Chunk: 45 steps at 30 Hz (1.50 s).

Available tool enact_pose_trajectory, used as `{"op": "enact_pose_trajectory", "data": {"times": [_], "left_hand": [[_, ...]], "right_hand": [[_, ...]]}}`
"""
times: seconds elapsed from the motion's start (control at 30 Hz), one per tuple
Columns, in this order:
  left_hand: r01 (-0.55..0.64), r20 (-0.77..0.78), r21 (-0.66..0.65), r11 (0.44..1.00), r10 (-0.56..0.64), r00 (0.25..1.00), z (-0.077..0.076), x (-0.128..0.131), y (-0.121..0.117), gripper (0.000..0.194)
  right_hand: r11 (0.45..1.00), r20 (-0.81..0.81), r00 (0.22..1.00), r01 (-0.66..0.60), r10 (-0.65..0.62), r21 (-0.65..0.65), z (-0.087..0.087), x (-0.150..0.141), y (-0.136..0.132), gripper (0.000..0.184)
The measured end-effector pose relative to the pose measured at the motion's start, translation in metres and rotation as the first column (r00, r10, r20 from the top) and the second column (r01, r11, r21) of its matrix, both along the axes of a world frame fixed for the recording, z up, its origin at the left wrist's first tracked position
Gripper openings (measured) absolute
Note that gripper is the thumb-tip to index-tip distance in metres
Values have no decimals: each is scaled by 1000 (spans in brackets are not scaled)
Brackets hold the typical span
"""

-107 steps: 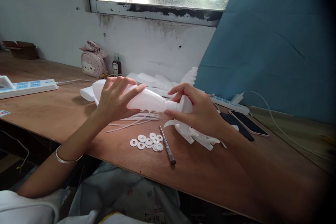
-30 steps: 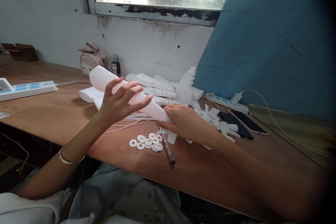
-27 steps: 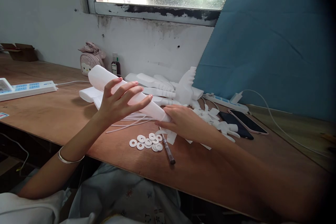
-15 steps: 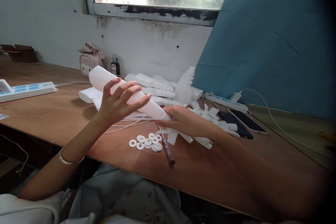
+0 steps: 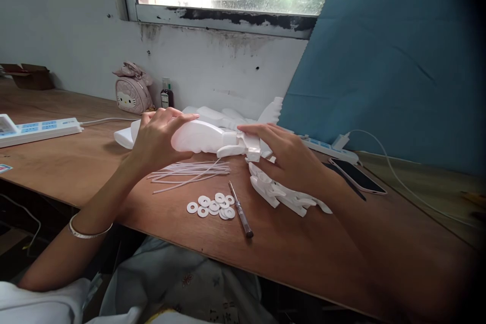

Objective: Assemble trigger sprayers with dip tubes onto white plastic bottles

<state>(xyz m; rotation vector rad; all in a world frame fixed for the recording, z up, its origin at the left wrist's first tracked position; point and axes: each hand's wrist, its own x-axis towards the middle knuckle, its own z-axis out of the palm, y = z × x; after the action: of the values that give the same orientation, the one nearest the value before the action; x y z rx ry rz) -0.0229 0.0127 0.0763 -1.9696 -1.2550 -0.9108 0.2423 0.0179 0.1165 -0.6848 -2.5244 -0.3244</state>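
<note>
My left hand [image 5: 159, 134] is closed around the body of a white plastic spray bottle [image 5: 199, 136], which lies level just above the table. A white trigger spray head [image 5: 250, 147] sits at the bottle's neck, its lever pointing left. My right hand [image 5: 290, 154] grips that head from the right, fingers over its top and thumb below. Whether the head is screwed tight I cannot tell. Under the bottle lie thin white tubes [image 5: 186, 172]. Closer to me are several white ring washers [image 5: 213, 206] and a screwdriver [image 5: 241, 212] with a dark handle end.
More white trigger heads [image 5: 281, 195] lie below my right hand. White bottles [image 5: 212, 115] are heaped against the wall. Phones [image 5: 357, 174] and a power strip [image 5: 330, 148] are at the right; another power strip [image 5: 41, 129] is at the left. A pink bag [image 5: 131, 93] stands behind.
The bottle has swung from a slant to nearly level, and my left hand has turned with it. My right hand has moved up and right, and a trigger head now shows at the neck.
</note>
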Motion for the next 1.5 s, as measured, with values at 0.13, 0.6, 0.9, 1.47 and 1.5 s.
{"op": "enact_pose_trajectory", "data": {"times": [0.13, 0.6, 0.9, 1.47, 1.5], "left_hand": [[-12, -5, -2, 1000, 12, 1000, -1, 2, 0, 56], [-42, -93, 201, 979, 62, 994, -3, 3, -1, 55], [-46, -172, 368, 929, 116, 978, -5, -1, 2, 54], [-6, -111, 203, 979, 29, 993, -5, -2, 2, 56], [-7, -115, 201, 980, 31, 993, -6, -2, 2, 56]], "right_hand": [[993, 10, 1000, -18, 17, 113, -4, -1, 5, 33], [977, -94, 987, 109, -128, -185, -5, -5, 6, 49], [708, -209, 955, 0, -209, -707, 2, -4, 6, 53], [579, -269, 929, -78, -252, -812, -4, -6, 12, 55], [588, -263, 929, -64, -259, -806, -4, -5, 12, 55]]}}
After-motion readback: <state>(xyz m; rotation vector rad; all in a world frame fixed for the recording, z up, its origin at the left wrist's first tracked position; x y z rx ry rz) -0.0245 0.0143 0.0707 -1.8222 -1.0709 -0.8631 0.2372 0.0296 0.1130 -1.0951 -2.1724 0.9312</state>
